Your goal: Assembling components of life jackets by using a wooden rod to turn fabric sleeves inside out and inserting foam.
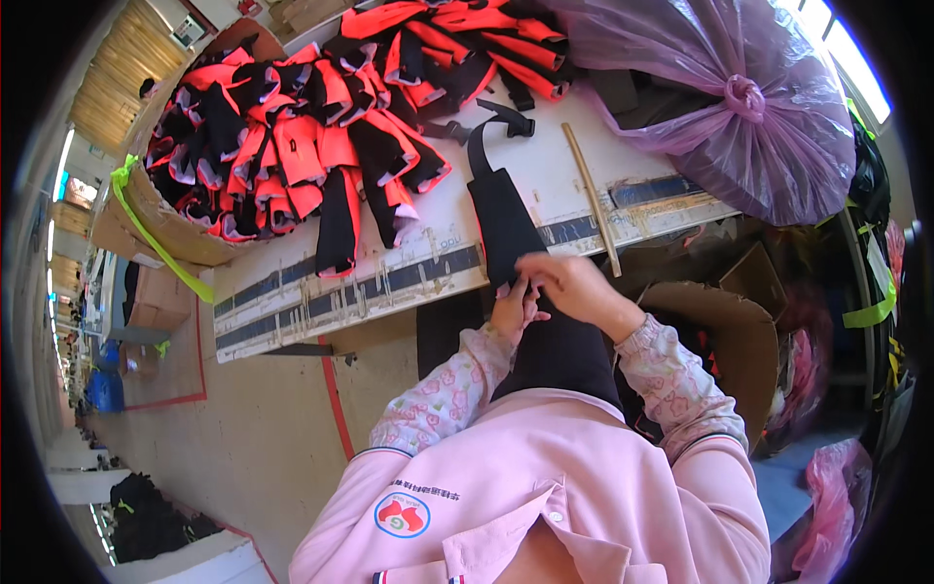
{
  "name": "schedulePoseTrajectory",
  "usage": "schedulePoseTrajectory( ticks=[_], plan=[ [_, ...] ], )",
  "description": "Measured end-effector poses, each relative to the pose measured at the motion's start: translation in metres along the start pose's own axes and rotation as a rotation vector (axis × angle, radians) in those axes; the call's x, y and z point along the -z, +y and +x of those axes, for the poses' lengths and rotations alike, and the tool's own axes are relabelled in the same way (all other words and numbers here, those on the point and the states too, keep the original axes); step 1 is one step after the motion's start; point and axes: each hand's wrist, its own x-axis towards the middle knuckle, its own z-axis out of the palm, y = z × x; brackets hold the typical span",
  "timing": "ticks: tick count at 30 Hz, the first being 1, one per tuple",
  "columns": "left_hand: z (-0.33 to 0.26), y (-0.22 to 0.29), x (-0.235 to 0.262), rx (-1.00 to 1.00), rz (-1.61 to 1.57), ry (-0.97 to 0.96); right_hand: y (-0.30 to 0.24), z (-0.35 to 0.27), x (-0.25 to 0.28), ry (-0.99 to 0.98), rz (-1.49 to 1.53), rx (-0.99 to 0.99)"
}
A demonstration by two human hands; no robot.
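Observation:
A black padded strap (506, 222) with a thin orange edge lies over the table's front edge. From its far end runs a narrow black webbing strap (477, 148) with a plastic buckle (526, 127). My left hand (510, 311) is closed at the near end of the padded strap, just past the table edge. Right beside it my right hand (582, 288) pinches the same end, its fingertips close to those of the left. My fingers partly hide that end, so exactly what lies between the fingertips is hard to see.
Many orange and black fabric pieces (302, 146) are heaped at the table's (428, 258) back left, by a cardboard box (165, 209). A wooden stick (591, 200) lies right of the strap. A knotted purple plastic bag (744, 102) fills the back right. Below stands an open carton (749, 336).

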Motion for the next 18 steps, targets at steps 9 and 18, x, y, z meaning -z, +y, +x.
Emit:
schedulePoseTrajectory(
  ticks=[9, 18],
  plan=[
    [0.009, 0.005, -0.01, -0.031, -0.092, 0.266, 0.052, 0.018, -0.06, 0.104, -0.339, 0.255],
    [0.0, -0.002, 0.024, 0.151, -0.197, 0.108, 0.049, 0.014, -0.062, 0.039, -0.4, 0.228]
  ],
)
